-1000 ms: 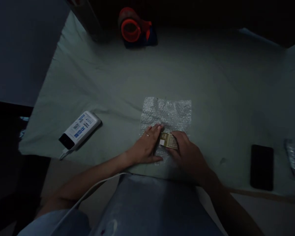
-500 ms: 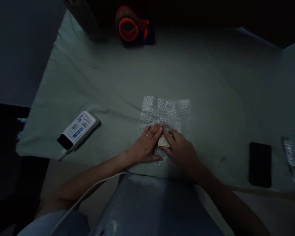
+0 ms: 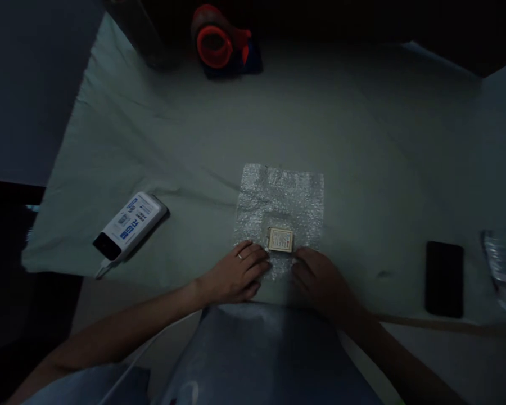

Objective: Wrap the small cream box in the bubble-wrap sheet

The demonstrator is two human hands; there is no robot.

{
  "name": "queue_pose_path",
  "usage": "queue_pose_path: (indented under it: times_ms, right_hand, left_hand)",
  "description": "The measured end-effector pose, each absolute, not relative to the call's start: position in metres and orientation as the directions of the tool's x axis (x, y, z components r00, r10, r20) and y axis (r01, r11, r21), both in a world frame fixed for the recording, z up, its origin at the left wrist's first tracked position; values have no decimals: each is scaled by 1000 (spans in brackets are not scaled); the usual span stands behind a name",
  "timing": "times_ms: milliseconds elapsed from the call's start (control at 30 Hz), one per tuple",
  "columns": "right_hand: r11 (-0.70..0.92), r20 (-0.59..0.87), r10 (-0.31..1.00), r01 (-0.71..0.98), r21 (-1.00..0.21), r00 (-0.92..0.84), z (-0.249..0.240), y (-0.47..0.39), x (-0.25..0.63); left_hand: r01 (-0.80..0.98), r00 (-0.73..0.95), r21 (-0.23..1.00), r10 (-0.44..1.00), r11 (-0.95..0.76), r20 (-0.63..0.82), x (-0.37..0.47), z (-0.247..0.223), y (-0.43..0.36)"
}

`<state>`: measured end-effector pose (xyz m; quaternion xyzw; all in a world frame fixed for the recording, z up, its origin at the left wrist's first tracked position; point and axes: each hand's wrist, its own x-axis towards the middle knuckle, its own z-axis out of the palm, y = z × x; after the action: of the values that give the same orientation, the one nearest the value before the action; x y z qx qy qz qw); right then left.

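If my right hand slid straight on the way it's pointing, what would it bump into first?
Probably the small printed box on the bubble wrap: your right hand points toward its near right corner; whether they're touching is unclear.

Spreading flat as a crinkled, clear bubble-wrap sheet [image 3: 280, 191], just toward 4 o'clock of the view's centre. Glinting with many small highlights, running fairly straight along the 12 o'clock edge. Bearing a small box [image 3: 280, 240] toward 6 o'clock of the sheet's middle. Lying flat there, printed side up, showing a pale cream face with a border line and rows of print too small to read. Stretching its longer sides roughly from 9 to 3 o'clock.
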<state>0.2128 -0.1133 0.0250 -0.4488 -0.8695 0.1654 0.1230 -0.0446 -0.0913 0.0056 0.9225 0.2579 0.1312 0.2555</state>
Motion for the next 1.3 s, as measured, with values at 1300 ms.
queue_pose_path:
  times_ms: [1300]
  right_hand:
    - [595, 229, 804, 727, -343, -549, 34, -81, 164]
  left_hand:
    - [493, 341, 854, 940, -166, -14, -25, 24, -38]
